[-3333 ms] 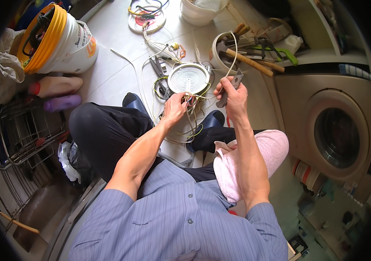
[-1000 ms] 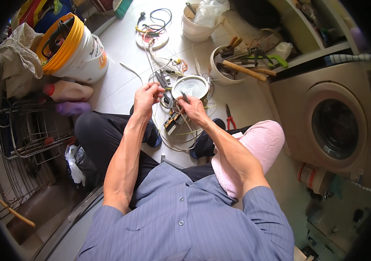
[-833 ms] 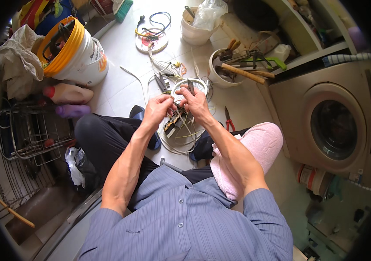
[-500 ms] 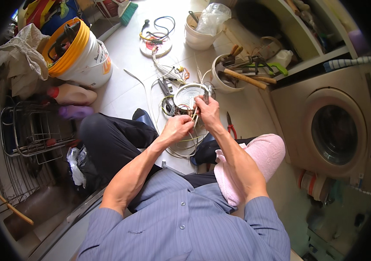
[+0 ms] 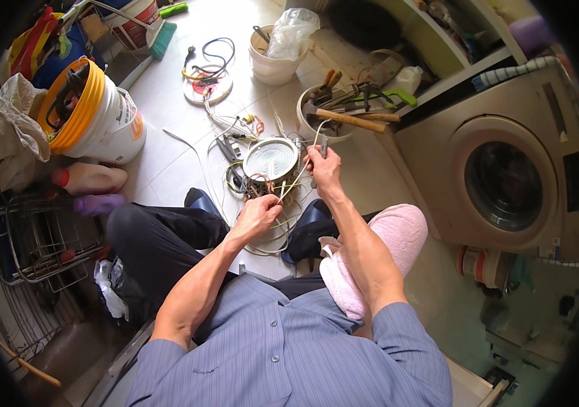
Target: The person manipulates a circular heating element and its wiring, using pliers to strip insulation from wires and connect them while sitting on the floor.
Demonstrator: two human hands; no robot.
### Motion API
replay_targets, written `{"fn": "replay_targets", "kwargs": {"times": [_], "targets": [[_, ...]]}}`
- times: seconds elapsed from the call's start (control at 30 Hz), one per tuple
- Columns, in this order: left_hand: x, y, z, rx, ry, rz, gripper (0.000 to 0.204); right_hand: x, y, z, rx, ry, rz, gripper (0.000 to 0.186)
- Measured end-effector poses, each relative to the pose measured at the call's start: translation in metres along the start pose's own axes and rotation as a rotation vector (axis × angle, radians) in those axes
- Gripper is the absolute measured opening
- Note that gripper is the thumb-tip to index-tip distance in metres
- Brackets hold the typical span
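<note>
My left hand (image 5: 258, 218) pinches a white cable (image 5: 296, 181) above the floor, between my feet. The cable runs slantwise up to my right hand (image 5: 324, 168), which is closed around a narrow grey hand tool (image 5: 324, 144); its exact kind is unclear. Beyond that hand the cable's free end sticks up. Close in front lies a round white ribbed disc (image 5: 270, 159), with a tangle of thin coloured wires at its near edge. Dark grey tools (image 5: 227, 148) lie left of the disc. Loops of white cable rest on the floor below my hands.
A white bucket of tools (image 5: 310, 115) with a wooden-handled hammer stands front right. Behind it is another bucket (image 5: 272, 64) with a plastic bag. A yellow-rimmed bucket (image 5: 116, 129) stands left; a washing machine (image 5: 513, 163) is right. A pink towel (image 5: 398, 237) covers my right knee.
My right hand has moved away from my left, rightward past the disc, with the grey tool. More cable now spans the hands, and its end sticks up. The whole view has shifted slightly.
</note>
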State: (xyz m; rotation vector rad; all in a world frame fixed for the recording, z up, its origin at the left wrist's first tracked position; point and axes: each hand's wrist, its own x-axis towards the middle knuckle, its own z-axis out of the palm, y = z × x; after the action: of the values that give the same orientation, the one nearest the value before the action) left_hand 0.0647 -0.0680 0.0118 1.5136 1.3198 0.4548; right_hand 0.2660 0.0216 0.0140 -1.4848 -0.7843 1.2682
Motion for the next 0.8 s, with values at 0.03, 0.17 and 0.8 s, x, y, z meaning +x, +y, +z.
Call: {"fn": "replay_targets", "kwargs": {"times": [0.03, 0.17, 0.8], "targets": [[0.000, 0.002, 0.001, -0.016, 0.016, 0.001, 0.027, 0.003, -0.006, -0.003, -0.006, 0.010, -0.002, 0.012], [0.010, -0.003, 0.004, -0.077, 0.049, 0.015, 0.028, 0.017, -0.014, -0.010, -0.089, 0.048, -0.027, 0.013], [0.016, -0.023, 0.001, -0.088, -0.079, -0.120, 0.026, 0.024, 0.005, -0.012, -0.148, -0.088, -0.001, 0.017]]}}
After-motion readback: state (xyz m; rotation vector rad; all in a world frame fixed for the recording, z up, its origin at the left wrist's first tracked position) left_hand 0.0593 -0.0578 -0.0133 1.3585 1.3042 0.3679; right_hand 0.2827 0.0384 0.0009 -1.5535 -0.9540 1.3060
